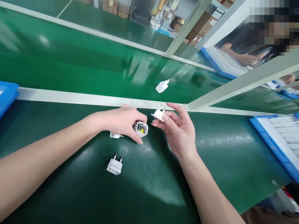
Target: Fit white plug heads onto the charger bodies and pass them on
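My left hand (127, 121) is closed round a white charger housing (141, 128), whose open end faces me and shows a yellow part and circuitry inside. Just to its right, my right hand (177, 127) pinches a white plug cap (159, 114) with two prongs pointing up. A small gap separates the two pieces. Under my left wrist lies a white plug piece (116, 135), partly covered by the hand. Closer to me, a white two-pin plug adapter (115, 166) rests on the green table (144, 193) with its prongs pointing away.
Past the pale metal rail (93, 99), another white plug (162, 86) lies on green surface. A blue tray (268, 137) holding rows of white pieces stands at right; a blue bin (8, 95) sits at left. A slanted post (245, 81) rises on the right, with a person (247, 46) beyond.
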`<state>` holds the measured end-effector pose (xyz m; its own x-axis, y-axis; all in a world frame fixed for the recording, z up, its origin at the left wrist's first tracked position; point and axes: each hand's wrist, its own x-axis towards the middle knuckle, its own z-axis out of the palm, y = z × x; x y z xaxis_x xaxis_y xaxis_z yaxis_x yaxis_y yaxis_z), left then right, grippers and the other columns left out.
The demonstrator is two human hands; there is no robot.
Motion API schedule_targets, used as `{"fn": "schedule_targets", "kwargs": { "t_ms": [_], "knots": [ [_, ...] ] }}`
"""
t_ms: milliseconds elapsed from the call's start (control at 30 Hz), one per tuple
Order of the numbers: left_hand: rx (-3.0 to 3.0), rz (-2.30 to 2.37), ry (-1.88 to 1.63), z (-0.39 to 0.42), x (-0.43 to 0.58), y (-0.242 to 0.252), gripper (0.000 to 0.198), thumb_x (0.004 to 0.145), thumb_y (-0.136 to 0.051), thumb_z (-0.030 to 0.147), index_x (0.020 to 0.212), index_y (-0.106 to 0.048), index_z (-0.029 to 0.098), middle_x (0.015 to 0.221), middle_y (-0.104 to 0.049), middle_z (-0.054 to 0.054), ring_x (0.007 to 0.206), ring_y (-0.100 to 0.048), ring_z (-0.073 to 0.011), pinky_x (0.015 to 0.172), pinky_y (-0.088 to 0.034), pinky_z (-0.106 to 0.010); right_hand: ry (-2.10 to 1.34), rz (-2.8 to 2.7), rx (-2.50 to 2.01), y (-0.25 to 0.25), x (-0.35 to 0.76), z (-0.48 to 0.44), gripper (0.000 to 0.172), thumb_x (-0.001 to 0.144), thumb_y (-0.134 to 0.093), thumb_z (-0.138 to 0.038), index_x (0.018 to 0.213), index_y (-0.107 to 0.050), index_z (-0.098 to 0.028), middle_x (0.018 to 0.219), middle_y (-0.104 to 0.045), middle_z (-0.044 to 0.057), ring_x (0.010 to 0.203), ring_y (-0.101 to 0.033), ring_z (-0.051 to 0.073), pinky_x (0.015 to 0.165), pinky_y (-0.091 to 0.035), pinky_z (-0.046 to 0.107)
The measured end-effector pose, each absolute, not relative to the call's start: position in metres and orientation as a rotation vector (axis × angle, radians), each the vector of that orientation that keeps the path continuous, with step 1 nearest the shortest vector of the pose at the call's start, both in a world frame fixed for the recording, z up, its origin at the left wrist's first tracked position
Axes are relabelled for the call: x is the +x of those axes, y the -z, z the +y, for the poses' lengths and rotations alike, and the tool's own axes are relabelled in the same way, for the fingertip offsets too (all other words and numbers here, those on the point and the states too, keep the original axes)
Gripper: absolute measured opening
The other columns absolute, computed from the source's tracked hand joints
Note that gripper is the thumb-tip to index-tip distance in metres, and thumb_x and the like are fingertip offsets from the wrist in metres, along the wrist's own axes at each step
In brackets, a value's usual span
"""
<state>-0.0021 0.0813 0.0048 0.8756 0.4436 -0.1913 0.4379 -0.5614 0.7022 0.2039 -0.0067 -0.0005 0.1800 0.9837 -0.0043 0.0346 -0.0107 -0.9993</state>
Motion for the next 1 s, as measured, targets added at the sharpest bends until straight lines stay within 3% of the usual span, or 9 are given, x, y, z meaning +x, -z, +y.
{"fn": "schedule_targets", "kwargs": {
  "t_ms": [133, 233, 400, 533, 667, 800, 933, 1000],
  "knots": [
    [2.306, 0.767, -0.044, 0.074, 0.005, 0.0, 0.059, 0.065, -0.076, 0.071, 0.098, -0.063, 0.025, 0.087, -0.066, -0.003, 0.103, -0.058, -0.0301, 0.078, -0.04, -0.031, -1.002, -1.211, -1.329, 0.002, 0.203, -0.01, 0.04, 0.087, -0.078, -0.038, 0.122, -0.062, -0.029, 0.096, -0.07, -0.001, 0.077, -0.074, 0.017, 0.079, -0.067, 0.039],
    [2.403, 0.816, -0.057, 0.07, 0.013, -0.002, 0.071, 0.063, -0.073, 0.08, 0.101, -0.06, 0.021, 0.088, -0.067, -0.005, 0.096, -0.061, -0.0304, 0.081, -0.04, -0.033, -0.859, -1.409, -1.371, 0.004, 0.201, -0.013, 0.03, 0.09, -0.075, -0.034, 0.119, -0.067, -0.031, 0.102, -0.069, 0.001, 0.083, -0.072, 0.017, 0.083, -0.065, 0.038],
    [2.504, 0.824, 0.042, 0.063, 0.023, -0.008, 0.079, 0.075, -0.062, 0.083, 0.112, -0.057, 0.014, 0.088, -0.068, -0.008, 0.086, -0.063, -0.0294, 0.084, -0.038, -0.037, -0.659, -1.765, -1.404, 0.005, 0.2, -0.015, 0.02, 0.096, -0.066, -0.027, 0.116, -0.07, -0.03, 0.113, -0.068, 0.004, 0.099, -0.067, 0.019, 0.091, -0.058, 0.037],
    [2.415, 0.789, 0.05, 0.065, 0.014, -0.013, 0.064, 0.077, -0.065, 0.073, 0.105, -0.055, 0.017, 0.094, -0.066, -0.008, 0.095, -0.061, -0.03, 0.081, -0.038, -0.034, -0.578, -1.786, -1.487, 0.003, 0.204, -0.015, 0.017, 0.093, -0.071, -0.028, 0.11, -0.073, -0.029, 0.097, -0.065, 0.002, 0.083, -0.061, 0.015, 0.079, -0.054, 0.032],
    [2.28, 0.733, 0.085, 0.071, 0.003, -0.015, 0.04, 0.078, -0.069, 0.058, 0.088, -0.053, 0.022, 0.085, -0.064, -0.003, 0.092, -0.058, -0.0266, 0.076, -0.037, -0.031, -0.772, -1.738, -1.497, -0.004, 0.208, -0.016, 0.012, 0.1, -0.061, -0.032, 0.104, -0.07, -0.026, 0.083, -0.064, -0.001, 0.067, -0.055, 0.012, 0.064, -0.047, 0.028],
    [2.296, 0.704, -0.062, 0.068, 0.006, -0.006, 0.041, 0.079, -0.071, 0.057, 0.085, -0.051, 0.022, 0.079, -0.063, 0.001, 0.087, -0.057, -0.0239, 0.08, -0.035, -0.034, -0.845, -1.814, -1.465, -0.012, 0.206, -0.019, 0.012, 0.101, -0.056, -0.032, 0.104, -0.064, -0.023, 0.078, -0.062, -0.002, 0.064, -0.053, 0.011, 0.059, -0.044, 0.026],
    [2.365, 0.69, -0.118, 0.063, 0.013, 0.003, 0.038, 0.082, -0.069, 0.055, 0.083, -0.051, 0.022, 0.079, -0.064, 0.001, 0.087, -0.056, -0.0239, 0.083, -0.032, -0.036, -0.64, -1.877, -1.527, -0.012, 0.199, -0.024, 0.014, 0.093, -0.068, -0.031, 0.094, -0.057, -0.023, 0.077, -0.06, -0.003, 0.062, -0.051, 0.01, 0.057, -0.043, 0.025],
    [2.373, 0.692, -0.124, 0.063, 0.014, 0.004, 0.039, 0.081, -0.069, 0.055, 0.081, -0.05, 0.021, 0.078, -0.064, 0.001, 0.087, -0.057, -0.0242, 0.083, -0.032, -0.036, -0.536, -1.837, -1.563, -0.009, 0.197, -0.026, 0.015, 0.094, -0.067, -0.028, 0.099, -0.054, -0.024, 0.076, -0.061, -0.004, 0.062, -0.053, 0.01, 0.056, -0.044, 0.024]
  ]
}}
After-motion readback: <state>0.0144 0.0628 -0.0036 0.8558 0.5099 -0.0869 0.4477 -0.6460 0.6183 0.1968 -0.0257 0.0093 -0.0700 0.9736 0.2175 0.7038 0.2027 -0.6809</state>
